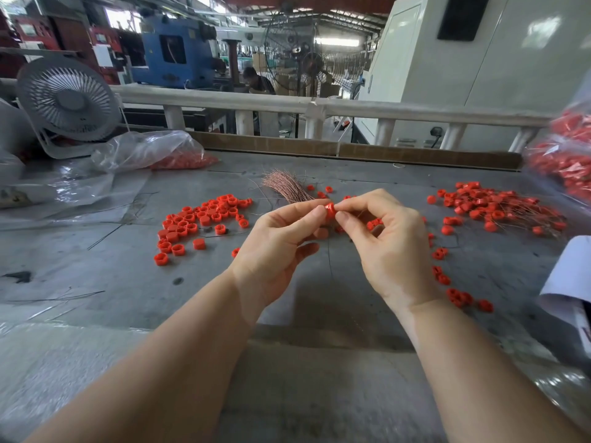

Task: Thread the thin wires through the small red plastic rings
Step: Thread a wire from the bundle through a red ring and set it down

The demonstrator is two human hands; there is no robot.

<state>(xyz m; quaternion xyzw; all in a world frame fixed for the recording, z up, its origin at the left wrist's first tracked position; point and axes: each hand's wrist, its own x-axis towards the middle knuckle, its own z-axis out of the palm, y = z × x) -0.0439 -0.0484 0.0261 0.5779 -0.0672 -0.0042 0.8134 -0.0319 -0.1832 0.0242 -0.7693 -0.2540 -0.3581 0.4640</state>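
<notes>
1. A big grey table (96, 266) lay under everything.
2. A grey fan (67, 102) stood at the table's far left corner.
3. The left hand (275, 247) and right hand (387, 244) met above the table's middle.
4. A pile of loose red rings (198, 223) lay on the table, left of the hands.
5. A bundle of thin wires (287, 187) lay on the table just behind the hands.
6. Both hands pinched one red ring (329, 209) between their fingertips, above the table.
</notes>
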